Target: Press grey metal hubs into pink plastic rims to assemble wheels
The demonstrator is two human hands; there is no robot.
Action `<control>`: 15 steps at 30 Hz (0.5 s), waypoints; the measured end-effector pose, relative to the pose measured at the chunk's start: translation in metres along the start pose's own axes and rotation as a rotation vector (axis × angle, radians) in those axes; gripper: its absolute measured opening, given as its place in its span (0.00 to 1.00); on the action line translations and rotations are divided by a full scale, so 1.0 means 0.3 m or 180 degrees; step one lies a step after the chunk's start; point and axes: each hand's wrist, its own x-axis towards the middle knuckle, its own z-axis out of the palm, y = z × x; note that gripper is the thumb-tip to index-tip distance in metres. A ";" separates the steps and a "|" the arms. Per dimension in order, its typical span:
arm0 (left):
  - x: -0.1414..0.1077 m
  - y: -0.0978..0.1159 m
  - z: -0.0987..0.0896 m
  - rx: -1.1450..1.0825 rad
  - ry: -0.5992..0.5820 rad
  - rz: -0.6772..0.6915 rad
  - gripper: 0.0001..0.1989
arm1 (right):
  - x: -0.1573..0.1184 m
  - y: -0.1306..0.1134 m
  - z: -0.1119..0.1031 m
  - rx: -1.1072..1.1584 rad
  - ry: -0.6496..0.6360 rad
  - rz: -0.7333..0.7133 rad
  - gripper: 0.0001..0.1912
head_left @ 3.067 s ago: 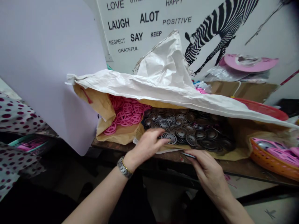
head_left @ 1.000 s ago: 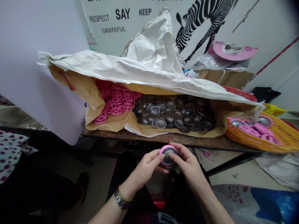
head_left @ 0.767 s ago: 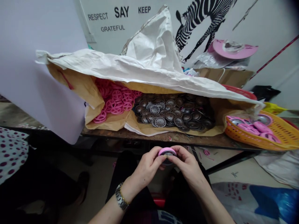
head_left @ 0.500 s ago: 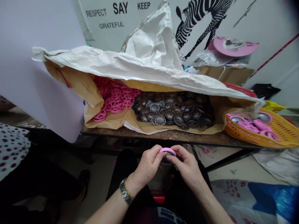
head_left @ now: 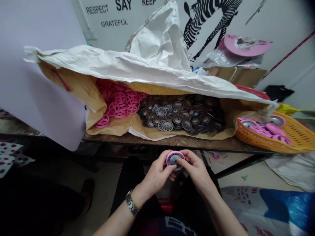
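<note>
Both my hands hold one small wheel (head_left: 173, 158), a grey disc set inside a pink ring, in front of the table edge. My left hand (head_left: 156, 172) grips its left side, thumb on the lower rim. On the right side, my right hand (head_left: 194, 167) has its thumb pressed on the disc's face. Beyond them, an open sack (head_left: 115, 129) lined in brown lies on the table, with pink spoked rings (head_left: 120, 101) at the left and grey discs (head_left: 177, 118) in the middle. At the right, an orange basket (head_left: 299, 132) contains pink and grey pieces.
The brown table edge (head_left: 110, 139) runs between my hands and the sack. A pale panel (head_left: 54, 98) stands at the left, near a person's dotted garment (head_left: 11, 152). A pink visor (head_left: 248, 49) lies behind, and plastic bags (head_left: 275, 206) are at the lower right.
The wheel has tilted so that its grey face shows more fully. My right thumb has moved onto the face, and the view has shifted slightly.
</note>
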 end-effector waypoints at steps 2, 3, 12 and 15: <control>0.004 -0.005 0.000 -0.0070 0.0122 0.0036 0.21 | -0.006 -0.006 0.002 0.0023 -0.0041 -0.0044 0.20; 0.005 -0.005 0.002 -0.0051 0.0158 0.0044 0.22 | -0.011 -0.006 0.002 0.0021 -0.0023 -0.0064 0.20; 0.009 0.028 0.058 0.0636 0.0130 0.0465 0.29 | -0.052 -0.035 -0.059 -0.0572 0.0420 -0.0465 0.15; 0.008 0.068 0.029 0.1251 0.0203 0.1172 0.25 | -0.052 -0.105 -0.198 -0.1523 0.1105 -0.1041 0.15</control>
